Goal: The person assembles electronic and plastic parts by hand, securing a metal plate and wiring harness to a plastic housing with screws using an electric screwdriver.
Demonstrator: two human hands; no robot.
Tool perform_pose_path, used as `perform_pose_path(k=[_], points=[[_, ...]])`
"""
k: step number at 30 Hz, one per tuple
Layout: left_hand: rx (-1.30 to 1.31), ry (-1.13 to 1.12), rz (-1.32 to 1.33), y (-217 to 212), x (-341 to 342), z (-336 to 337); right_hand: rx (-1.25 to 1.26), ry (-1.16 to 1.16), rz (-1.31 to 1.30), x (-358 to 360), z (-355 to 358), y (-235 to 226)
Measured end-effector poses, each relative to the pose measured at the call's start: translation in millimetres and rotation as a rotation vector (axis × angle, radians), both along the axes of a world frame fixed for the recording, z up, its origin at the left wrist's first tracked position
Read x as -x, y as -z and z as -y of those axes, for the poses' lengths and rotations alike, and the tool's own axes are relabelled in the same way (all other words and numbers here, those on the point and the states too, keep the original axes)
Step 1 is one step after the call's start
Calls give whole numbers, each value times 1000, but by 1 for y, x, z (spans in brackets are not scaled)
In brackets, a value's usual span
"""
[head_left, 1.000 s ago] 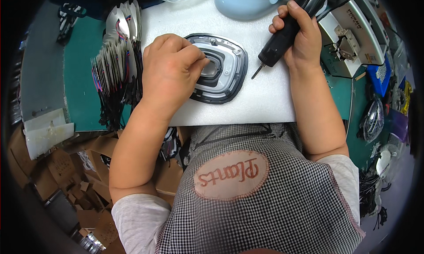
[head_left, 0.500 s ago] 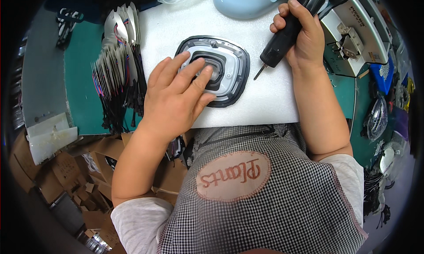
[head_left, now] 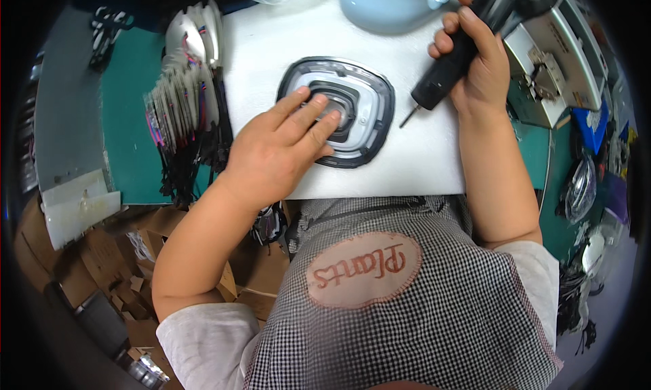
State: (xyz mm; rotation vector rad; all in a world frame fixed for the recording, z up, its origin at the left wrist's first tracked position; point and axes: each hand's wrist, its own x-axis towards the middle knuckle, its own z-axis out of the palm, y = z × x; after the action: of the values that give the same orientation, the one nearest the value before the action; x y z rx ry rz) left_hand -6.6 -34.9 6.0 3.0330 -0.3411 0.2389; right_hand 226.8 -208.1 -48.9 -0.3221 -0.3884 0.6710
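Observation:
A rounded-square housing, black at the rim with a silver-grey ring inside, lies on a white foam sheet. My left hand rests across its left side, fingers stretched out and fingertips over the dark central recess. Part of the housing is hidden under those fingers. To the right, my right hand is wrapped around a black electric screwdriver. Its thin bit points down and left, apart from the housing.
Left of the foam stands a stack of pale flat pieces with black cables. A light blue rounded object sits at the far edge. A white boxy device stands at right, near a blue tray. Cardboard boxes are lower left.
The scene has shifted slightly to the right in view. My left hand stays on the housing, its fingers lying a little flatter. My right hand still holds the screwdriver beside it.

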Motion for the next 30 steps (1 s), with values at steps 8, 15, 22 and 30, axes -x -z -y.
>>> perform_pose_path(k=[8,15,22,30], points=[[144,-129,196,23,2,31,509,249,11,4,19,-7],[232,-131,346,-20,14,8,563,255,32,3,16,-2],[-23,-690,725,-80,33,-138,644,324,14,4,10,-7],[115,-919,-217,-34,7,-269,661,312,44,3,9,-5]])
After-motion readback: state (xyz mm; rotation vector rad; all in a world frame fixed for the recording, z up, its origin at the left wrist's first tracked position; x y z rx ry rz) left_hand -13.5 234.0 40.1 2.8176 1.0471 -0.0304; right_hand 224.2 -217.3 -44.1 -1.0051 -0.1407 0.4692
